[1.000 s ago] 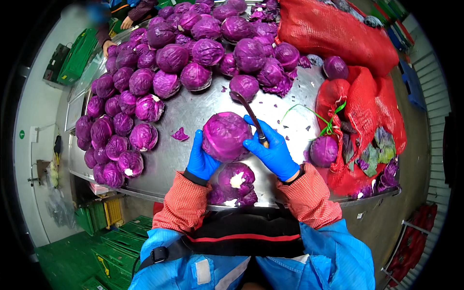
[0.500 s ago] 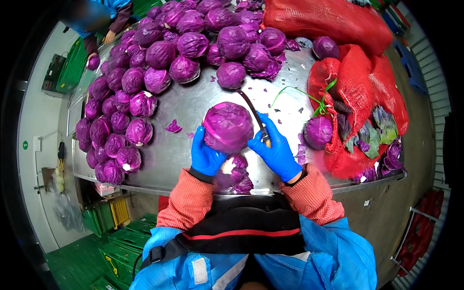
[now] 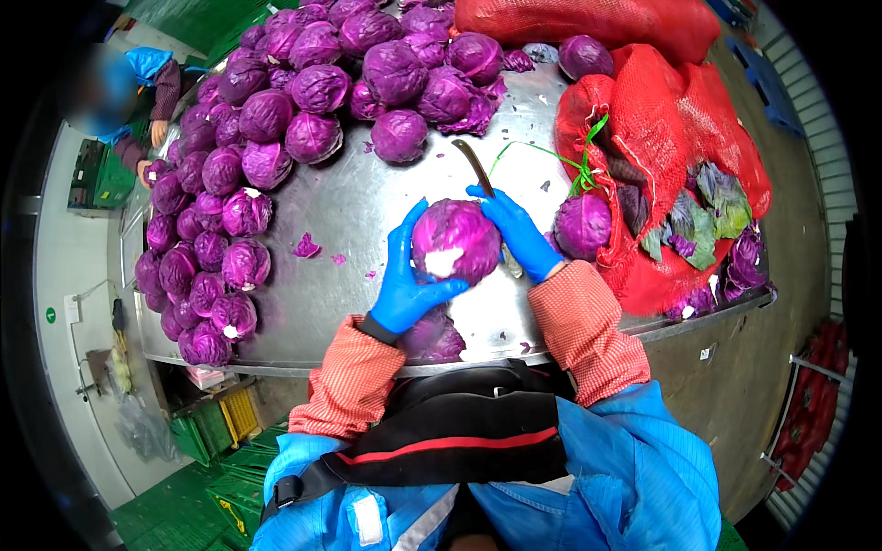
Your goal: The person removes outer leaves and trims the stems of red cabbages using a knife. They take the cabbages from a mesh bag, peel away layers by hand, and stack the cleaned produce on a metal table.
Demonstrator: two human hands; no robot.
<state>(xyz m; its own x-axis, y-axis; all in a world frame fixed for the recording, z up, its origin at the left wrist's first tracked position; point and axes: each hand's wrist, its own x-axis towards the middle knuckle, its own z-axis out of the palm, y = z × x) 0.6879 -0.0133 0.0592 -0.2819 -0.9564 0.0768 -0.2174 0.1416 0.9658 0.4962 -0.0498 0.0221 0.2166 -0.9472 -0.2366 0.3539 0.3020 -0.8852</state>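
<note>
Red net sack: the red net sack (image 3: 680, 138) lies open on the right part of the steel table (image 3: 367, 211). Inside it I see one purple cabbage (image 3: 582, 225) and loose green and purple leaves (image 3: 707, 197).
Second sack: a full red sack (image 3: 588, 23) lies at the far edge, closed; what is inside is hidden.
Cabbage heap: many purple cabbages (image 3: 303, 101) lie in a heap on the far and left part of the table, not in any container.
Held cabbage: the held cabbage (image 3: 456, 241) is just above the near part of the table, between both hands. It is nearly round, so no clear long axis. Its pale cut stem faces toward the person.
Left hand: the left hand (image 3: 409, 280), in a blue glove, is wrapped around the left and lower side of the held cabbage, fingers pressed on it.
Right hand: the right hand (image 3: 516, 230), blue glove too, lies on the right side and grips the knife (image 3: 478, 170).
Knife: blade points away from the person, toward the heap.
Trimmings: purple leaf pieces (image 3: 432, 338) lie under the hands at the near edge.
</note>
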